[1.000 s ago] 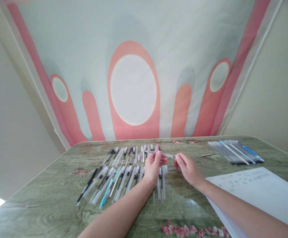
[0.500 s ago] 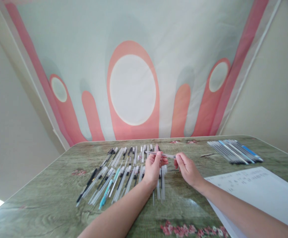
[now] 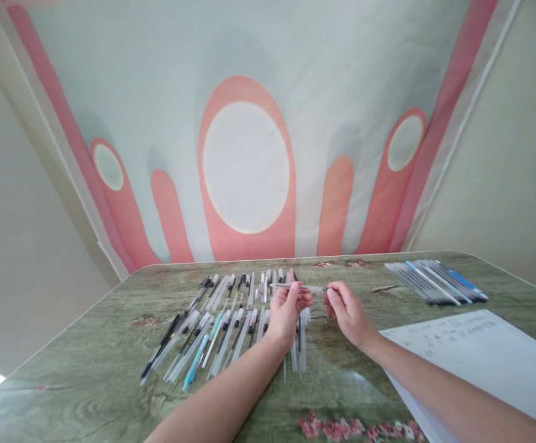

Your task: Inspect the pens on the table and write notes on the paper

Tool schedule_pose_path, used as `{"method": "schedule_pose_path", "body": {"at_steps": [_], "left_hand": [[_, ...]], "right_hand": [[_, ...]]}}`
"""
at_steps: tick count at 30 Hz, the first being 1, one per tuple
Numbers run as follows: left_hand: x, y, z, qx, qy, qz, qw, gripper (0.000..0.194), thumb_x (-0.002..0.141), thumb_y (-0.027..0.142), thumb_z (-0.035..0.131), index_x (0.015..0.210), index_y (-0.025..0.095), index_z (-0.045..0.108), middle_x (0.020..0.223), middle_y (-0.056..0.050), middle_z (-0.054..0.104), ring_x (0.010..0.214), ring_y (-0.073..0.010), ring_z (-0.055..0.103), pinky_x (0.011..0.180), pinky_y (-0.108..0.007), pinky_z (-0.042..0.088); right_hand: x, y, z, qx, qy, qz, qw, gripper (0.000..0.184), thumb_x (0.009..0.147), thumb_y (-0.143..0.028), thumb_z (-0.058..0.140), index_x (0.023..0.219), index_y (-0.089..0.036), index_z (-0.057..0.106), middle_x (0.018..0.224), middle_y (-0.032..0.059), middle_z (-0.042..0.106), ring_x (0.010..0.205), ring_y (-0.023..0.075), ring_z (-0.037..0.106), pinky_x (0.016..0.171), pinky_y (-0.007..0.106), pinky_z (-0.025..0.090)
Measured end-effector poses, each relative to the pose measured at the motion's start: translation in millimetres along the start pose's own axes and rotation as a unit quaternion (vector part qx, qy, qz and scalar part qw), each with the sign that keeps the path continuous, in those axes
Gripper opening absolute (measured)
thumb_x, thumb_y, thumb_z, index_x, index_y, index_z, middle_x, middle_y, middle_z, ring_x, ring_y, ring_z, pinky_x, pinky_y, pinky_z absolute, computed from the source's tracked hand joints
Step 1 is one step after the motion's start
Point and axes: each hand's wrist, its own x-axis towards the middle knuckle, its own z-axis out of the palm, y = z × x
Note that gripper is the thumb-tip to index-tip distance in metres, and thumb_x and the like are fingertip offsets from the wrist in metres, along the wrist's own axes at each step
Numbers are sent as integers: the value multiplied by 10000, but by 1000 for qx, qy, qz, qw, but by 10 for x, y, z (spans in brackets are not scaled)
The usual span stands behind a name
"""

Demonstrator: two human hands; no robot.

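Observation:
Held level above the table is a slim translucent pen (image 3: 314,288). My left hand (image 3: 287,311) is closed around its left part, thumb on top, with the pale tip sticking out to the left. At its dark right end, the fingers of my right hand (image 3: 348,314) are pinched. Below and left of my left hand lie two rows of clear pen barrels, caps and dark refills (image 3: 231,344). Among them is a turquoise pen (image 3: 196,363). My left hand and forearm hide part of these rows.
A bundle of assembled pens (image 3: 434,283), some blue, lies at the back right. In front of it a white sheet (image 3: 484,363) with handwriting rests under my right forearm. The wood-patterned table (image 3: 87,357) meets a pink and grey wall hanging (image 3: 248,243) at its back edge.
Both hands stay in nearly the same place with the pen between them. The pen looks slightly more level, and the whole view has shifted a little.

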Motion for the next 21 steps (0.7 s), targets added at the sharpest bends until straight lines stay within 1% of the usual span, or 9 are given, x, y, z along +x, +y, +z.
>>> {"method": "schedule_pose_path", "body": {"at_steps": [4,8,11,14,17,21], "left_hand": [[-26,6,15,15,-19,10,1000,324,676,381,620,851,121,534,720,-36,596,596,-103,561,616,-260,465],[-45,5,32,20,-22,7,1000,331,667,381,628,858,129,530,731,-31,586,601,-103,557,615,-265,469],[-43,7,42,11,-17,-2,1000,339,659,383,635,859,130,531,734,-32,587,602,-103,558,621,-265,467],[-33,13,44,-5,-11,-6,1000,326,665,379,632,845,129,529,728,-27,583,599,-94,555,626,-254,461],[-31,12,40,-10,-7,-11,1000,316,667,376,632,837,132,527,709,-19,575,595,-89,550,621,-243,457],[-45,-3,32,-1,-23,-2,1000,310,681,374,618,857,138,523,732,-21,575,601,-90,548,629,-253,461]], "right_hand": [[15,13,-14,-28,-10,4,1000,301,866,-393,319,664,-211,448,523,-27,495,461,117,485,505,250,385],[33,52,-5,19,-13,52,998,380,863,-429,306,585,-202,432,459,-35,462,410,110,476,471,244,387],[39,72,3,89,-15,81,993,385,856,-460,293,617,-199,445,484,-27,479,394,114,476,417,242,378],[38,77,2,136,-9,75,988,317,852,-458,301,749,-205,461,598,-14,533,423,119,496,404,244,380],[34,77,-3,107,-6,51,993,253,848,-437,332,794,-220,450,623,-13,539,459,127,503,424,245,388],[34,76,-7,23,0,18,1000,263,859,-412,329,717,-224,446,538,-23,504,476,131,483,477,247,392]]}}
